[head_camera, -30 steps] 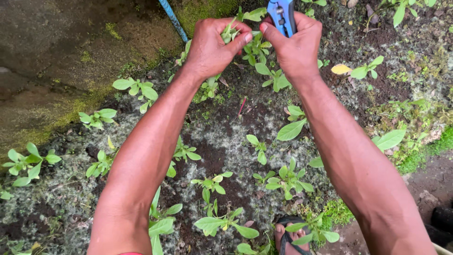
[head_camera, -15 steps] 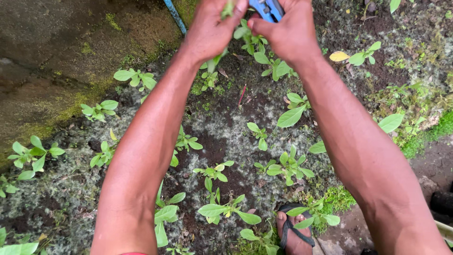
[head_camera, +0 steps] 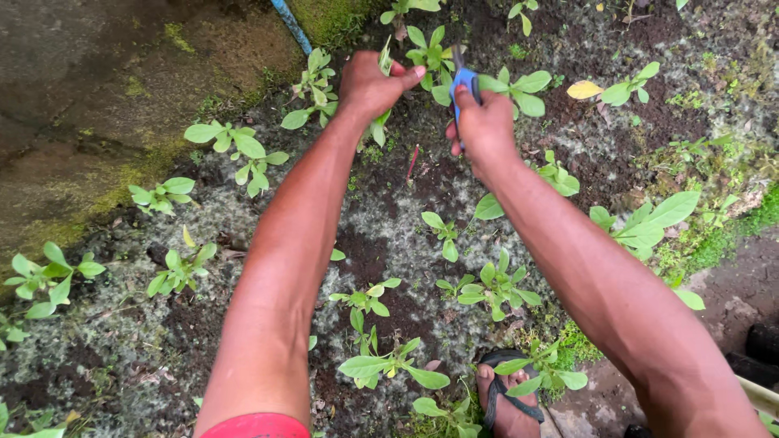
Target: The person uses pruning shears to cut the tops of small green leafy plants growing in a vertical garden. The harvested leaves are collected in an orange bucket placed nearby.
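Outdoor garden bed, at ground level. Dark damp soil [head_camera: 617, 154] is showing between patches of pale, fuzzy mould-like growth [head_camera: 389, 235]. Small green seedlings [head_camera: 495, 292] are standing scattered across the bed, well apart from one another. A mossy concrete slab [head_camera: 97, 89] is bordering the bed on one side, with a blue pipe [head_camera: 290, 26] running along its edge. A sandalled foot [head_camera: 505, 397] is resting on the earth at the bed's near edge. Everything is looking wet.

ground: dark damp soil [head_camera: 369, 255] | left: mossy concrete slab [head_camera: 89, 89] | light: soft daylight
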